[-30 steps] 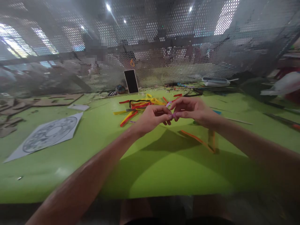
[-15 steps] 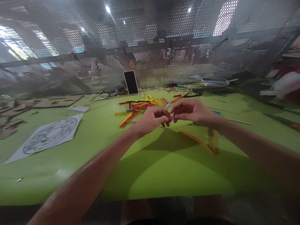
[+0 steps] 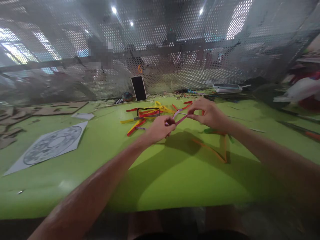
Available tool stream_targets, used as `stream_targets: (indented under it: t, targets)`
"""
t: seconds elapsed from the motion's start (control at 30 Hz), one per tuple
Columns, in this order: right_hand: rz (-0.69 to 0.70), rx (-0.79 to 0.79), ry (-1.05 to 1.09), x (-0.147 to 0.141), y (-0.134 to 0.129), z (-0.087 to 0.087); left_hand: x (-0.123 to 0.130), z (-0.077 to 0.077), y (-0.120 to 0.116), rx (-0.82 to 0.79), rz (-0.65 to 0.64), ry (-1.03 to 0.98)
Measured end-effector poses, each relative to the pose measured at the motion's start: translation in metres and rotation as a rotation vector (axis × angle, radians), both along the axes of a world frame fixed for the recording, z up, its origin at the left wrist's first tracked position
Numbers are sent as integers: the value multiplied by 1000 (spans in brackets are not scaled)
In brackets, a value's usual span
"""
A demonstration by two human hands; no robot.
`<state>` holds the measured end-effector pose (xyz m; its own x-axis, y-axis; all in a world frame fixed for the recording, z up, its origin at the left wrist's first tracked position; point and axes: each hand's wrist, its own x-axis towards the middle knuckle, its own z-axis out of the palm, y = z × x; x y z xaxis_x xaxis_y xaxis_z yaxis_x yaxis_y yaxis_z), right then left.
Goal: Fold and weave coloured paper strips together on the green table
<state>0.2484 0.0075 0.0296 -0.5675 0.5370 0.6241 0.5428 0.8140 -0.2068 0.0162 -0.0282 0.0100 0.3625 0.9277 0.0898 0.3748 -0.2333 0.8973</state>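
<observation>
Purple strip [image 3: 181,120] | left grip [image 3: 162,127] pinching, lower | right grip [image 3: 207,114] pinching, higher

Grey perf'd screen [image 3: 162,78] stands behind green tabletop [image 3: 175,193] w/ bright window [image 3: 16,48] upper L & lights [image 3: 114,10] up top

Matt pink strip [image 3: 181,120], smooth glossy tabletop [image 3: 160,193], matt paper sheet [image 3: 56,143], cardboard pieces [image 3: 53,110], metal-looking perforated screen [image 3: 160,76].

Cannot see the lower end of the pink strip [image 3: 181,120], covered by the left hand [image 3: 161,127], below right of the black-faced device [image 3: 138,88]; cannot identify the tiny shiny bit [image 3: 20,192] far below left of it. Cannot make out more than blur through the perforated screen [image 3: 160,76] behind it, nor follow the white plastic [image 3: 300,90], far to its right, beyond the frame.
</observation>
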Motion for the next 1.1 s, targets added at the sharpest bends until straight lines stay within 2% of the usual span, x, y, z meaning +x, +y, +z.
stream_targets:
  t: [0.2, 0.47, 0.77, 0.93, 1.1]
  targets:
    - [40, -2, -2, -4, -3, 0, 2, -2, -3, -82, -61, -117]
    - [109, -23, -135, -21, -18, -14, 5, -7, -1, -60, -54, -60]
    - [-23, 40, -172, 1, 6, -16, -1, -10, 4, 12, -59, 101]
    - [-192, 101, -165, 6, 6, -6, -4, -13, 6, 69, -44, 154]
    - [-359, 130, -149, 17, 14, -5, -3, -14, 4, 231, -38, 256]
